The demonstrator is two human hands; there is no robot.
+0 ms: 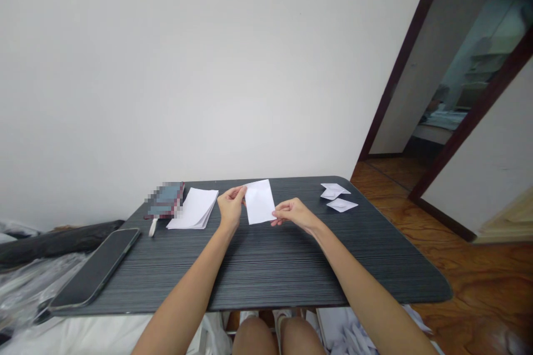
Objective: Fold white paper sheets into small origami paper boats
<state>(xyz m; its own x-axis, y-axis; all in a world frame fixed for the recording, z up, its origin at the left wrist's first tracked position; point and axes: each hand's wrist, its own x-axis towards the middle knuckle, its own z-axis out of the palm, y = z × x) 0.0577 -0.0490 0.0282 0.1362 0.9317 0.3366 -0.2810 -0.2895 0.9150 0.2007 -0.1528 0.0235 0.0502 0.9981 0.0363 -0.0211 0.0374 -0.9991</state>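
A small white sheet of paper (pixel 260 202) is held up over the middle of the dark table (pixel 275 272). My left hand (pixel 232 206) pinches its left edge near the top, thumb in front. At its lower right corner, my right hand (pixel 295 214) grips the paper between thumb and fingers. The side facing me is blank; its back is hidden. To the left of my left hand lies a stack of white paper (pixel 194 208). Several folded white paper pieces (pixel 342 205) with pointed ends rest on the table's right side.
A phone (pixel 97 269) lies at the table's left front edge. Behind it sit a blurred-out dark red-edged object (pixel 165 201) and a small white item (pixel 153 227). A white wall (pixel 250 66) stands behind the table. Crumpled white paper (pixel 353 338) lies below the front edge.
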